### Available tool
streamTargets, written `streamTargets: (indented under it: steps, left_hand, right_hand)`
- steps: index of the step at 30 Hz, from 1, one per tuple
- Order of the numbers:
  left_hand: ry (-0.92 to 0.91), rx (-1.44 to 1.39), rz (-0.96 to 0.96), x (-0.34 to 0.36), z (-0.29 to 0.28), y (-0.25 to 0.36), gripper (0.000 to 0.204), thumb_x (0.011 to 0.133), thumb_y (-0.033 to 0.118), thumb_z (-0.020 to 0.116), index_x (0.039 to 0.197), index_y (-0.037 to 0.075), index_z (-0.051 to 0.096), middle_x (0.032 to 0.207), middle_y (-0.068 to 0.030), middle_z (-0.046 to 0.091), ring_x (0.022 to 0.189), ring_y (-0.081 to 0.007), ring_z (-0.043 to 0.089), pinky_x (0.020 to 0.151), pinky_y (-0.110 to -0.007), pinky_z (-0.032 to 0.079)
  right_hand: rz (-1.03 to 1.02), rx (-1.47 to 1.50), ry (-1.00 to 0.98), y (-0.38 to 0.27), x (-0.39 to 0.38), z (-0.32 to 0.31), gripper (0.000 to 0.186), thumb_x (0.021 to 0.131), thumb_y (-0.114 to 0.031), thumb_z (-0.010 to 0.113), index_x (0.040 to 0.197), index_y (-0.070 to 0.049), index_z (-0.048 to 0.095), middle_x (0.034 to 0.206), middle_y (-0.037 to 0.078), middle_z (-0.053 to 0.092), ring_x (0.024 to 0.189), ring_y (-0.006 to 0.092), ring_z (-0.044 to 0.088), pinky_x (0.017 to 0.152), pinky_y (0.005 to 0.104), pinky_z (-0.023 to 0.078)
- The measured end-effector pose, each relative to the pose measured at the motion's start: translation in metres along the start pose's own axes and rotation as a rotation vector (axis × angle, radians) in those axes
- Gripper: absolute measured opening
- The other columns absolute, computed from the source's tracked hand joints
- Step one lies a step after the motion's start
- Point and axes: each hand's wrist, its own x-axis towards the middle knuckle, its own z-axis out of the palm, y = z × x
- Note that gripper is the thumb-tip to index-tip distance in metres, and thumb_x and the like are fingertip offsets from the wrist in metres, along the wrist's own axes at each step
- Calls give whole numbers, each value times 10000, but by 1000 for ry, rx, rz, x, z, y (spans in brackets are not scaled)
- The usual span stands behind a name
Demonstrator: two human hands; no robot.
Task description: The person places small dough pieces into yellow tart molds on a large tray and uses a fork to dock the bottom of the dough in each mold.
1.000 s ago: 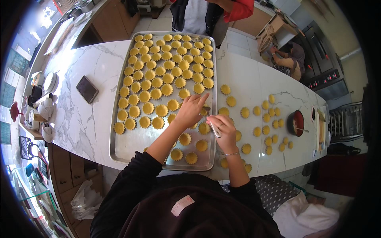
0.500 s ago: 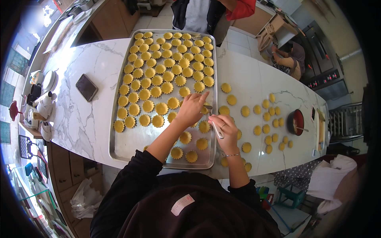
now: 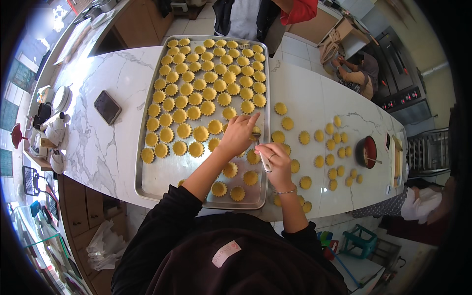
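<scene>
"Marbled desk (image 3: 130,73) carries your metal tray (image 3: 164,178); where is the tart shell (image 3: 257,129)?"

"On this tray, at the tip of the utensil (image 3: 266,163) your right fingers (image 3: 266,148) hold. Whether your left fingers (image 3: 249,121) grip something, I cannot tell."

Left of my hands (image 3: 238,134), bright light (image 3: 40,22), wooden cabinet (image 3: 78,210); beyond, tiled floor (image 3: 296,61); far right, oven (image 3: 393,66); near right, green stool (image 3: 364,237).

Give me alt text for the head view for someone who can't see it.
A person's right hand holds a white-handled fork-like utensil at a yellow fluted tart shell, left hand close by, over a large metal tray of similar shells. More shells, a phone and a red-lined bowl sit on the marble-patterned table around it.
</scene>
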Motion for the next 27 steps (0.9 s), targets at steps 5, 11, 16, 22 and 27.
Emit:
streamTargets:
  steps: [5, 11, 16, 22, 27]
  left_hand:
    - [20, 7, 18, -1, 1, -3, 852, 640, 77, 714, 1407, 80, 343, 1055, -73, 656, 1182, -284, 506, 1016, -435, 359]
    - [-7, 16, 3, 1, 0, 0, 852, 634, 74, 705, 1408, 87, 347, 1059, -71, 653, 1175, -285, 510, 1013, -432, 362]
    - [13, 14, -2, 0, 1, 0, 848, 634, 73, 698, 1407, 87, 349, 1063, -74, 651, 1171, -290, 512, 1012, -437, 361]
    - [-15, -6, -8, 0, 0, 1, 855, 637, 67, 688, 1415, 87, 332, 1110, -83, 632, 1181, -296, 502, 1015, -448, 354]
    - [-6, -12, -12, -5, -7, 4, 868, 650, 89, 703, 1426, 96, 315, 1158, -89, 613, 1186, -303, 492, 1017, -459, 347]
  right_hand:
    - [17, 13, 47, -7, 0, -4, 281, 680, 43, 730, 940, -44, 673, 870, 84, 640, 798, 247, 614, 676, 325, 510]
    - [14, -7, 23, -6, -2, -6, 283, 686, 39, 726, 946, -63, 684, 874, 75, 646, 789, 238, 616, 675, 316, 505]
    - [27, -1, -8, -4, -5, -3, 288, 673, 41, 728, 941, -49, 675, 876, 85, 642, 799, 243, 613, 680, 321, 510]
    - [50, 38, 68, -4, -8, -4, 290, 691, 37, 735, 961, -54, 681, 885, 84, 648, 808, 244, 616, 684, 317, 506]
    - [120, 54, 289, -18, -1, -30, 289, 705, 93, 733, 956, -44, 693, 897, 102, 657, 816, 220, 643, 683, 294, 536]
